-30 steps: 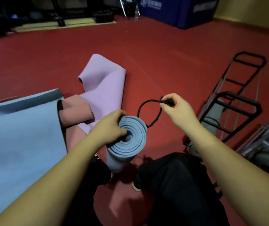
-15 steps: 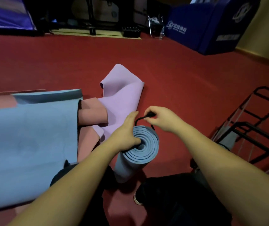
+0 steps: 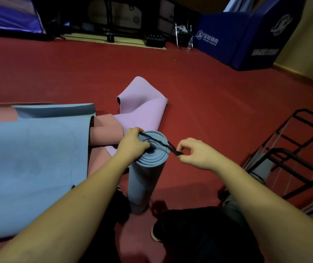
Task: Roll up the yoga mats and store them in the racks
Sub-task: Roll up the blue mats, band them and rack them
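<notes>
- Blue-grey rolled yoga mat [image 3: 145, 179] stands upright on the red floor [image 3: 199, 114], its spiral end facing up, just in front of the person's dark-trousered knees [image 3: 199, 234].
- Left hand [image 3: 133, 144] grips the top rim of the roll, fingers curled over the edge and into the spiral, also pinning one end of a black strap [image 3: 159, 144].
- The strap lies stretched across the top of the roll, from the left hand over to the right.
- Right hand [image 3: 195, 153] pinches the strap's other end between thumb and forefinger, just beside the roll's right edge.
- An unrolled light blue mat [image 3: 30, 160] lies flat to the left, overlapping a pink mat [image 3: 106, 130]; a crumpled lilac mat [image 3: 142, 109] lies behind the roll.
- A black metal rack [image 3: 292, 154] stands at the right, well apart from the roll, with a grey rolled mat [image 3: 260, 168] resting in its lower part.
- Blue padded blocks [image 3: 243, 38] stand along the far wall.
</notes>
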`<state>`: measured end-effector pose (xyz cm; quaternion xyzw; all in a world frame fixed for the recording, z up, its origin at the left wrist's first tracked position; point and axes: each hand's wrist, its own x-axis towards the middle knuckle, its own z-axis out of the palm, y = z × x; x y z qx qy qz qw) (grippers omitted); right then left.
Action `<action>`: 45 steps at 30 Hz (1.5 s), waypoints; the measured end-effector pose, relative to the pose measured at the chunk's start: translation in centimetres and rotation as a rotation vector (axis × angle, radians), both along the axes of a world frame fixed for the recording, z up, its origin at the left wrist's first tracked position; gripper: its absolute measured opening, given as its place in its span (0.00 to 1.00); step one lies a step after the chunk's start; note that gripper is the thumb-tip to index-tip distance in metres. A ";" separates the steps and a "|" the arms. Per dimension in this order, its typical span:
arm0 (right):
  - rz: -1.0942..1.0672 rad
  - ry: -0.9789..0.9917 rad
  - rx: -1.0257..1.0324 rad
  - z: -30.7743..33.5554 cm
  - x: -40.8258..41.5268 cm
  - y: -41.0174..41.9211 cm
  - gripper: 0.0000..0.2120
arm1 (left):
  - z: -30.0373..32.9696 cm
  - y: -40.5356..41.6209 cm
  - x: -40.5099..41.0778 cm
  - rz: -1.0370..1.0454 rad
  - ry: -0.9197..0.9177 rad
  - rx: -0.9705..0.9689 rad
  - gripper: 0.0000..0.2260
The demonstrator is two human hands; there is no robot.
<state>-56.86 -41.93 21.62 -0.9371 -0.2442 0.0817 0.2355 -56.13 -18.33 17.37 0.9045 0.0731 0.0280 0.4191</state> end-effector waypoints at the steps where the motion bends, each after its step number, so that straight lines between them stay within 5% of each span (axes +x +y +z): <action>1: 0.033 -0.090 -0.008 -0.4 -0.8 0.5 0.03 | 0.0 0.1 0.3 0.035 0.003 -0.023 0.23; 6: 0.118 -0.263 0.106 -4.0 -4.3 4.3 0.10 | 0.0 -0.7 1.9 0.078 -0.002 -0.064 0.21; 12: -0.165 -0.320 0.130 -7.7 -3.3 5.3 0.09 | -0.1 -0.8 3.6 0.081 0.013 -0.116 0.24; 15: -0.312 -0.325 0.046 -7.2 -0.6 2.9 0.17 | -0.3 -0.3 3.9 0.070 0.023 -0.128 0.24; 20: -0.383 0.009 -0.007 -6.4 2.7 2.0 0.26 | -0.7 -0.3 4.1 0.073 0.004 -0.168 0.23; 34: -0.423 0.217 -0.065 -6.5 7.0 2.4 0.23 | -1.2 0.1 4.2 0.035 -0.005 -0.147 0.23; 41: -0.337 -0.026 0.402 -2.6 6.8 2.2 0.24 | -1.6 1.0 4.3 0.010 -0.009 -0.112 0.23; 45: -0.259 -0.221 0.149 0.3 8.1 1.4 0.27 | -1.6 1.3 4.3 -0.023 -0.003 -0.126 0.22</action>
